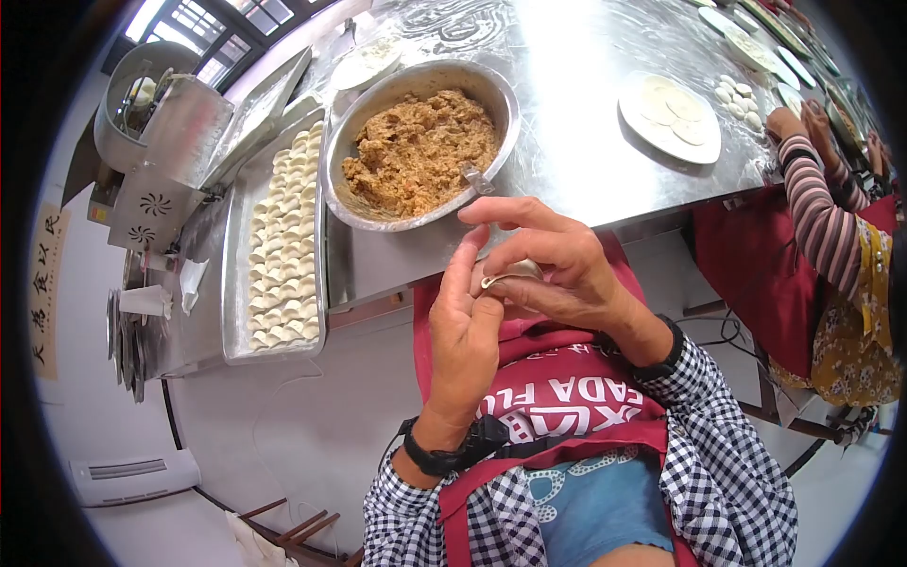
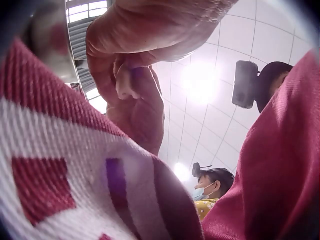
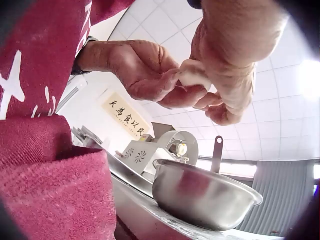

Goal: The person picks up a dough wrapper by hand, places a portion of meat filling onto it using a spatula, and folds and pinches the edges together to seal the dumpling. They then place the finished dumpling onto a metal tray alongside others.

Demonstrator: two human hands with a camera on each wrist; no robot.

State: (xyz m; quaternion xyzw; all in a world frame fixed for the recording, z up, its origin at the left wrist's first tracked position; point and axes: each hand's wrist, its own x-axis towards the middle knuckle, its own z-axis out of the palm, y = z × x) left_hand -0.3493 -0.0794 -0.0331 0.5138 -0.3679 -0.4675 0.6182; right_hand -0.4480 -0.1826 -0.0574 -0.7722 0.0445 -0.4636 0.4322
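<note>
In front of the apron, a folded dumpling [image 1: 515, 272] is held between both hands. My left hand [image 1: 470, 326] pinches its left end with thumb and fingers. The right hand [image 1: 564, 269] has its thumb and fingers curled over the other side, along the edge of the wrapper. From the right wrist view, the pale dumpling [image 3: 194, 75] shows between the two hands' fingertips; the left wrist view shows only a small part of it, mostly covered by fingers. Just beyond the hands stands a steel bowl [image 1: 505, 99] of brown minced filling [image 1: 420, 142], a metal spoon handle [image 1: 479, 180] over its near rim.
Left of the bowl is a metal tray [image 1: 239, 283] with rows of finished dumplings [image 1: 288, 255]. A white plate [image 1: 701, 151] of round wrappers [image 1: 675, 106] lies on the steel table, beside dough balls [image 1: 740, 102]. Another person's striped sleeve [image 1: 812, 194] is at right. A machine [image 1: 156, 203] stands far left.
</note>
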